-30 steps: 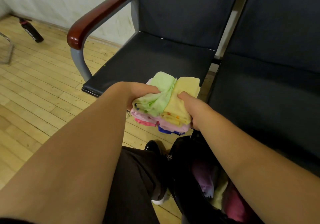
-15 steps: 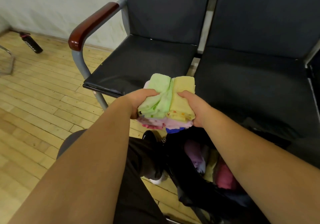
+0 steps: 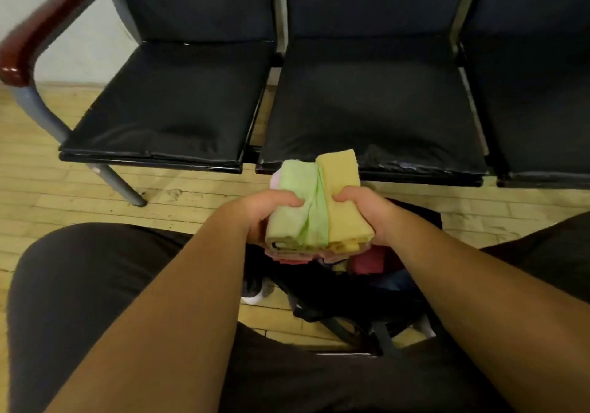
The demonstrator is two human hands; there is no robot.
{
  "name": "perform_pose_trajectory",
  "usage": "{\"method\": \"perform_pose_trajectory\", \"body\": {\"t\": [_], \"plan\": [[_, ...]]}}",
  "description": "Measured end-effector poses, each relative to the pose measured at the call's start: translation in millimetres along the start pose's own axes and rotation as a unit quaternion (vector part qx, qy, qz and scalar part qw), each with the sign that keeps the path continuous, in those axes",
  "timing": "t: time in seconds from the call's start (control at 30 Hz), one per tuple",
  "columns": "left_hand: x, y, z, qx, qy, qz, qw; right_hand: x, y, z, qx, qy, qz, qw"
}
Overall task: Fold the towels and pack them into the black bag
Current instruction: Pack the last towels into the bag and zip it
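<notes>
A stack of folded towels (image 3: 316,208) is squeezed between both hands, a green one and a yellow one on top, pink ones underneath. My left hand (image 3: 265,208) grips the stack's left side and my right hand (image 3: 367,211) grips its right side. The stack hangs just above the open black bag (image 3: 360,301), which stands on the floor between my knees. A dark red towel (image 3: 367,262) and other cloth show inside the bag; most of its mouth is hidden by the stack.
A row of black padded seats (image 3: 367,106) faces me, with a red-brown armrest (image 3: 38,26) at the left end. Wooden plank floor (image 3: 79,195) lies around. My dark-trousered legs (image 3: 95,285) flank the bag.
Both hands have carried the towel stack toward me and down over the bag. The view has swung right, so that the seats are now centred.
</notes>
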State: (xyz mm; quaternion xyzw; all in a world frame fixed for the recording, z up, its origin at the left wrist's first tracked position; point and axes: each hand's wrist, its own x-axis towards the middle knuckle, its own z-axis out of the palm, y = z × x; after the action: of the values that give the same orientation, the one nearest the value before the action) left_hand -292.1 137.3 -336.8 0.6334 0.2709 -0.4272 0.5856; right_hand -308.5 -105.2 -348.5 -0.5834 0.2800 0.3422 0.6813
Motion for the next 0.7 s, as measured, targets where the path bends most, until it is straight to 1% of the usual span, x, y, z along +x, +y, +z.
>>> {"method": "perform_pose_trajectory", "body": {"t": [0.07, 0.17, 0.27, 0.37, 0.57, 0.63, 0.7], "plan": [[18, -9, 23, 0.048, -0.021, -0.024, 0.998, 6, 20, -22, -0.006, 0.032, 0.031, 0.999], [46, -18, 58, 0.078, -0.017, -0.062, 0.995, 15, 46, -47, 0.016, 0.054, 0.074, 0.996], [74, -24, 86, 0.069, 0.008, -0.055, 0.996, 28, 63, -65, 0.066, 0.087, 0.096, 0.989], [101, -25, 104, 0.056, 0.031, -0.045, 0.997, 40, 70, -81, 0.097, 0.116, 0.096, 0.984], [146, -21, 108, -0.021, 0.058, -0.031, 0.998, 97, 60, -99, 0.117, 0.15, 0.088, 0.978], [161, -23, 102, -0.014, 0.072, -0.043, 0.996, 130, 68, -103, 0.111, 0.139, 0.103, 0.979], [177, -31, 96, 0.006, 0.097, -0.054, 0.994, 141, 73, -98, 0.084, 0.132, 0.123, 0.98]]}}
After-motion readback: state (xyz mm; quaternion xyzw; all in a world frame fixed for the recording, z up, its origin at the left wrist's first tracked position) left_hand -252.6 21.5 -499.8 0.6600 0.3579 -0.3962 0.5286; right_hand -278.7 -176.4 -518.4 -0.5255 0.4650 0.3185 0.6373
